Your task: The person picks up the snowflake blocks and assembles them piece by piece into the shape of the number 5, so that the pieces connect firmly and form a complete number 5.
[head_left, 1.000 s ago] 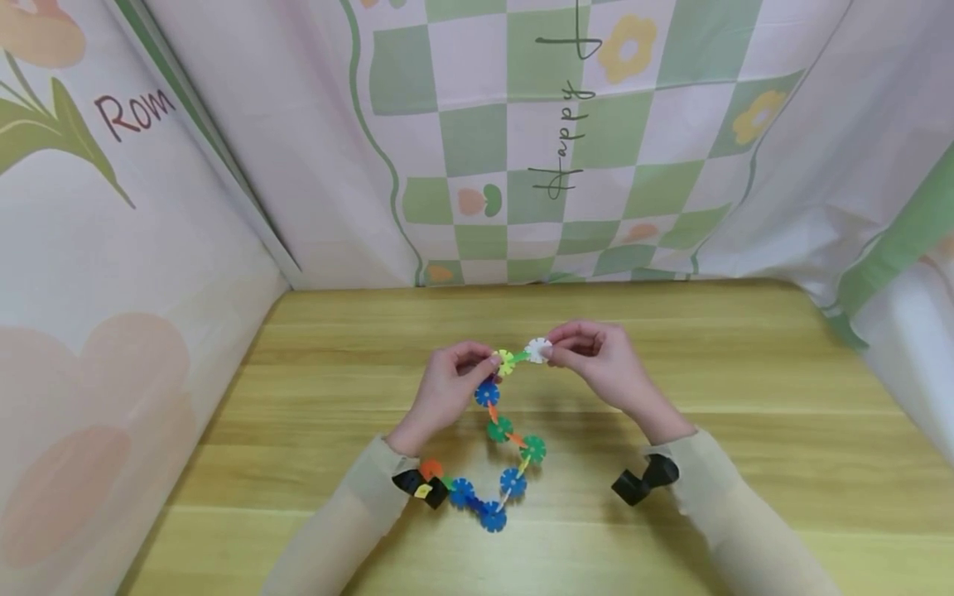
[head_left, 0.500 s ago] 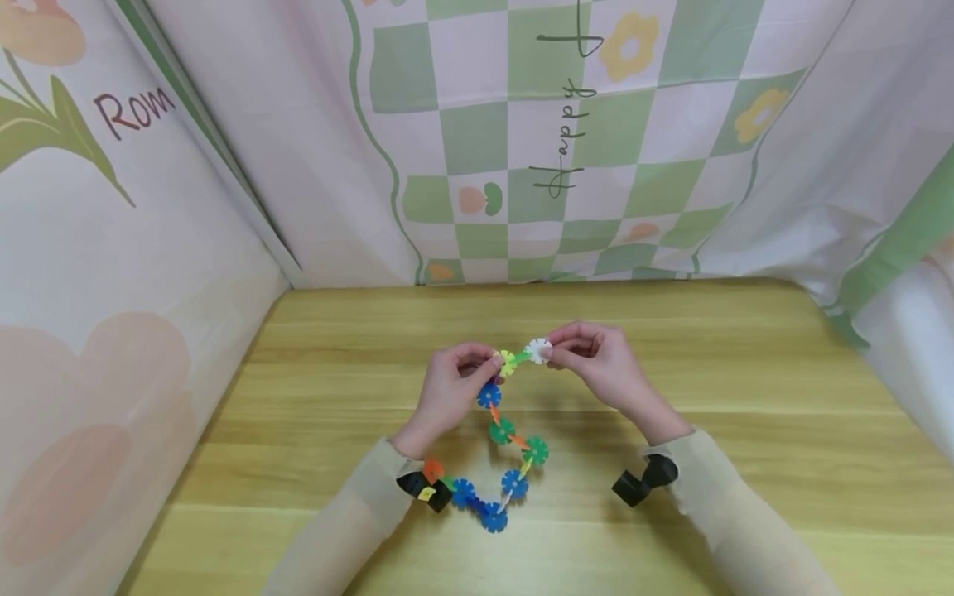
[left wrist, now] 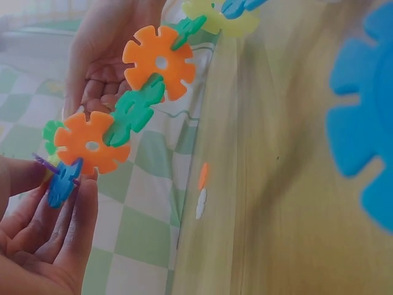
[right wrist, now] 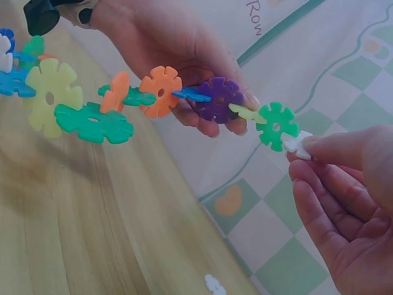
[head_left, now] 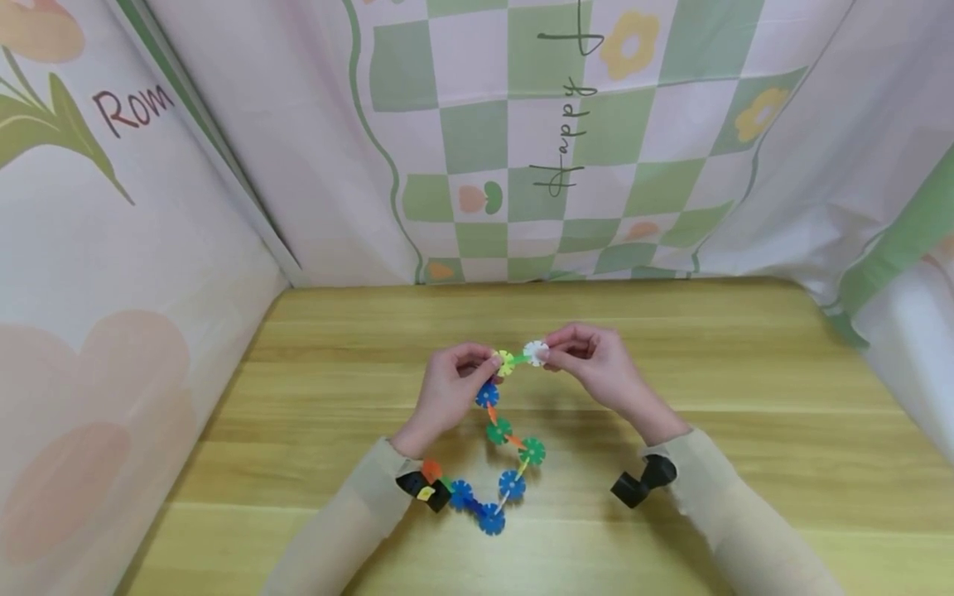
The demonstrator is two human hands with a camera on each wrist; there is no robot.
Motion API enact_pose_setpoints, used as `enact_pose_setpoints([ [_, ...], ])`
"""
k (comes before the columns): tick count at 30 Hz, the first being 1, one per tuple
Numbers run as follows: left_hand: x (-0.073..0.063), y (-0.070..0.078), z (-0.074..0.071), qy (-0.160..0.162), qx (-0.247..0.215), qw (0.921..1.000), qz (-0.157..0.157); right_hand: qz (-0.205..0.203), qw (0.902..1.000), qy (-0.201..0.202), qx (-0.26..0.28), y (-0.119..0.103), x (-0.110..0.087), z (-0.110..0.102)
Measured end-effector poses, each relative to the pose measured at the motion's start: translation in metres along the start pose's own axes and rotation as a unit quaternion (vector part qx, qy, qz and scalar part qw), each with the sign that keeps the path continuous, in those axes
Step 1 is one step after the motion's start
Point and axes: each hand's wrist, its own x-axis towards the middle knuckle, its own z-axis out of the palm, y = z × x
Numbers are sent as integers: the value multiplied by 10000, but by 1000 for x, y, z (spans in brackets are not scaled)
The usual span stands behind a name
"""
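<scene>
A long chain of slotted snowflake discs hangs between the hands. In the head view, my left hand (head_left: 445, 387) pinches it by the yellow disc (head_left: 505, 362); the right wrist view shows a purple disc (right wrist: 220, 101) at these fingers. With thumb and fingers, my right hand (head_left: 605, 368) pinches a white disc (head_left: 535, 353), which joins a green disc (right wrist: 277, 126) at the chain's end. Below the left hand the chain runs down through blue (head_left: 487, 395), green (head_left: 532, 451) and orange discs, curving toward the left wrist. The left wrist view shows two orange discs (left wrist: 92, 146) linked by green ones.
On the wooden table (head_left: 745, 397) lie a loose orange disc (left wrist: 204, 176) and a white disc (left wrist: 201, 204), seen in the left wrist view. A checkered curtain (head_left: 544, 149) closes off the back. A patterned cloth wall (head_left: 149, 273) stands at left.
My right hand and the white disc have shifted very slightly left, toward the left hand. The hanging part of the chain sways a little. Both grips stay the same.
</scene>
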Motion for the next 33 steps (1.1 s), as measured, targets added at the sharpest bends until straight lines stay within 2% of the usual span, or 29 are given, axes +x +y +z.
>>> enact_pose_setpoints([
  [3,0,-1,1,8,-14,10000,29,-20,10000,-5,5,-1,0,0],
  [8,0,0,3,-56,-313,9995,20,-153,9998,-19,-80,-1,4,-4],
  [15,-3,2,3,-359,-578,9977,-16,-257,9997,-17,11,-3,10,-6],
  [20,-1,2,-2,-480,-202,9986,2,-199,9998,-59,56,-4,12,-5],
  [26,8,8,-1,-575,349,9974,241,-22,9999,-81,98,-5,15,0],
  [33,13,8,3,-622,382,9968,323,-119,9996,-153,196,-6,14,4],
])
